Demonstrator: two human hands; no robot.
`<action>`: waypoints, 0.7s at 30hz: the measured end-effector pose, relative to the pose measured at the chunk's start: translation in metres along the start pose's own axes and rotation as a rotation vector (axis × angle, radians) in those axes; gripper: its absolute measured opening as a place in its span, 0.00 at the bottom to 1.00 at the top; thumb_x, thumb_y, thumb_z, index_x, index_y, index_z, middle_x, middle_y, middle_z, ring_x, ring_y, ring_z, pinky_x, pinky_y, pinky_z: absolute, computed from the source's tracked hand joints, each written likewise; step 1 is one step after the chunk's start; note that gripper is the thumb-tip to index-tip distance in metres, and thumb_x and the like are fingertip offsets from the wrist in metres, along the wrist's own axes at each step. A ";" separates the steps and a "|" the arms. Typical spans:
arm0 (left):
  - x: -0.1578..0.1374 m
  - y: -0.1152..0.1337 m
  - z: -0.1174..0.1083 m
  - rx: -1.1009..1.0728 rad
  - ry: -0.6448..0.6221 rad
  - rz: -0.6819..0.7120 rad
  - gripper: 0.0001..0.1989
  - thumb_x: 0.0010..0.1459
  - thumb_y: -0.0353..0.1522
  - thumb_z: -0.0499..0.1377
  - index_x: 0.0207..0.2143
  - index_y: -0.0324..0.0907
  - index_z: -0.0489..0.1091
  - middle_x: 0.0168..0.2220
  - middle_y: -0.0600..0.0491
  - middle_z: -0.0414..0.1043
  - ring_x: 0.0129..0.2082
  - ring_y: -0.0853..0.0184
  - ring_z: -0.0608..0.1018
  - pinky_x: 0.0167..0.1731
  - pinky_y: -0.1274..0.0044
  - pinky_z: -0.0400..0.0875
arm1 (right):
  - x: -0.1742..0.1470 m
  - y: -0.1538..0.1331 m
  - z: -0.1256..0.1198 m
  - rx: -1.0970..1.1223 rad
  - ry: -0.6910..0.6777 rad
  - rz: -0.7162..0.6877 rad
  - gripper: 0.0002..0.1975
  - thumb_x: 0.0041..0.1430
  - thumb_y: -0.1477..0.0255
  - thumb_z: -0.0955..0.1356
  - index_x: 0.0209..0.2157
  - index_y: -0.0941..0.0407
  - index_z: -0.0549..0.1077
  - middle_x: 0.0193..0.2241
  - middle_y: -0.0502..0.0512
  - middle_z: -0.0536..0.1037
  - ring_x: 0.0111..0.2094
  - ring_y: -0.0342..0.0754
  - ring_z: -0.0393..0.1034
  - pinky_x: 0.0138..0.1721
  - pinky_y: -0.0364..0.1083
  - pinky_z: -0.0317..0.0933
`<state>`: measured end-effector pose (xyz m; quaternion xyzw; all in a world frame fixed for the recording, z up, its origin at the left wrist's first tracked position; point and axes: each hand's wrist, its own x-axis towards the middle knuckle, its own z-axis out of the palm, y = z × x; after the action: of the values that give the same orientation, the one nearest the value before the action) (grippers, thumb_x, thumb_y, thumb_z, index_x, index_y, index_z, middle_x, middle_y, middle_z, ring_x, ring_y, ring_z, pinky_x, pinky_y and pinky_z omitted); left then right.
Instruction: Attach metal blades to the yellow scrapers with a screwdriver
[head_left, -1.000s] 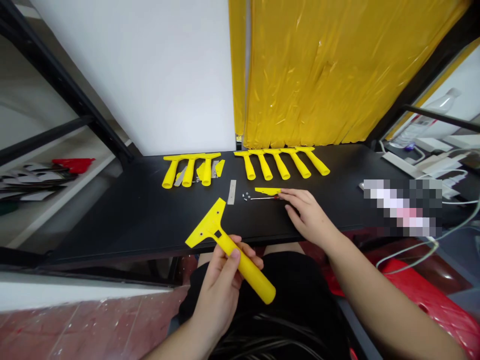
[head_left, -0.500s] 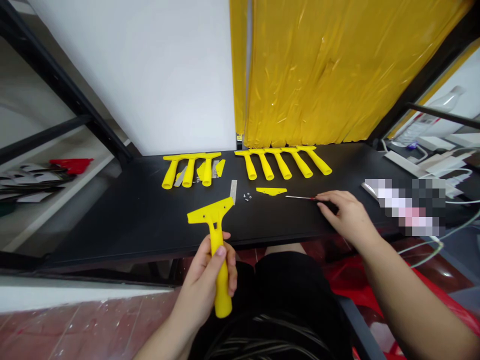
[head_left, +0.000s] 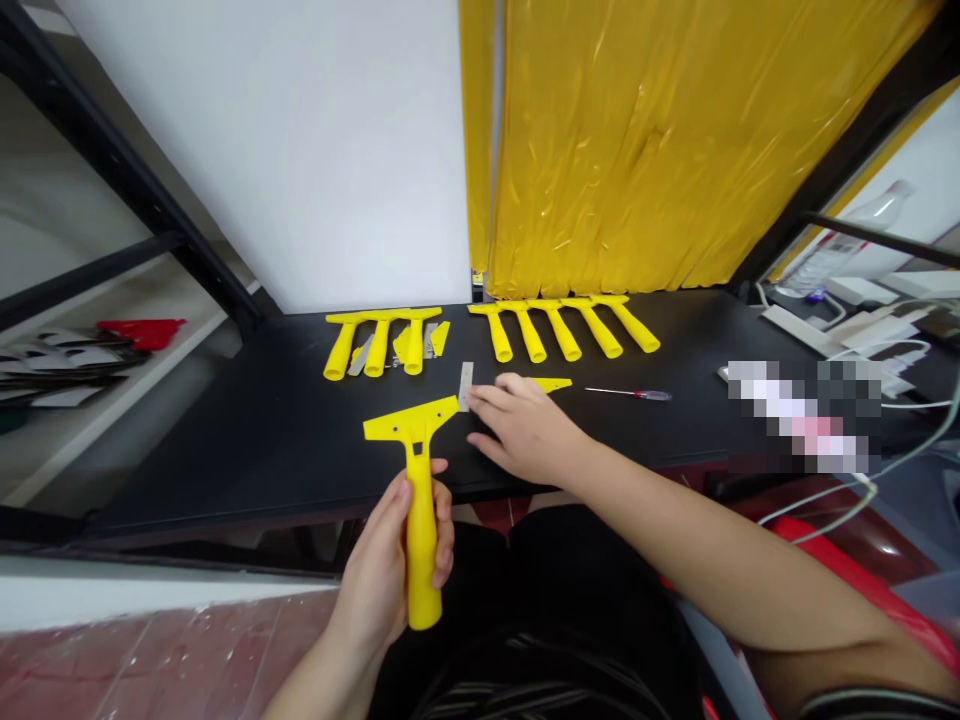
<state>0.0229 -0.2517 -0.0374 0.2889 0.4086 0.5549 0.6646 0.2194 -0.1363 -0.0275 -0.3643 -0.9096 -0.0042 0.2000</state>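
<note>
One smooth yellow T-shaped scraper handle (head_left: pixel 421 510), two holes in its flared head, is held upright in the left hand (head_left: pixel 380 565). On the black table (head_left: pixel 247 430), the right hand's (head_left: pixel 529 428) fingertips meet a flat grey metal blade (head_left: pixel 466 378); whether they grip it, I cannot tell. A slim screwdriver (head_left: pixel 634 394) lies rightward. The clear bottle's (head_left: pixel 855 235) label is illegible.
</note>
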 end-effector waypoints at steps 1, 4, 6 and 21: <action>0.000 0.001 -0.002 -0.002 0.006 0.001 0.20 0.68 0.44 0.61 0.55 0.42 0.68 0.32 0.56 0.69 0.18 0.74 0.68 0.13 0.83 0.63 | 0.007 -0.006 0.006 -0.011 -0.013 0.002 0.25 0.74 0.61 0.65 0.63 0.64 0.73 0.65 0.66 0.73 0.59 0.67 0.63 0.59 0.65 0.61; 0.001 0.005 -0.010 -0.002 0.002 -0.004 0.20 0.68 0.44 0.60 0.54 0.42 0.69 0.32 0.56 0.68 0.18 0.74 0.68 0.13 0.83 0.63 | 0.013 -0.018 0.015 0.010 -0.042 -0.023 0.27 0.75 0.60 0.64 0.61 0.67 0.74 0.63 0.68 0.75 0.60 0.67 0.62 0.59 0.64 0.61; 0.001 0.010 -0.015 -0.003 -0.021 -0.001 0.19 0.68 0.44 0.60 0.54 0.42 0.69 0.32 0.56 0.68 0.19 0.74 0.68 0.13 0.83 0.64 | 0.005 -0.024 0.013 0.068 -0.057 -0.071 0.26 0.73 0.59 0.66 0.60 0.65 0.75 0.62 0.67 0.76 0.60 0.65 0.64 0.60 0.62 0.62; 0.033 0.047 -0.013 0.274 -0.172 0.053 0.19 0.68 0.44 0.60 0.54 0.43 0.70 0.34 0.55 0.69 0.20 0.73 0.72 0.14 0.81 0.68 | -0.087 0.021 -0.007 0.605 0.528 0.183 0.05 0.68 0.76 0.71 0.43 0.52 0.76 0.41 0.56 0.84 0.45 0.52 0.80 0.48 0.53 0.74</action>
<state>-0.0105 -0.2100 -0.0117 0.4341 0.4143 0.4846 0.6365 0.2933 -0.1797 -0.0557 -0.3548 -0.7511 0.1876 0.5241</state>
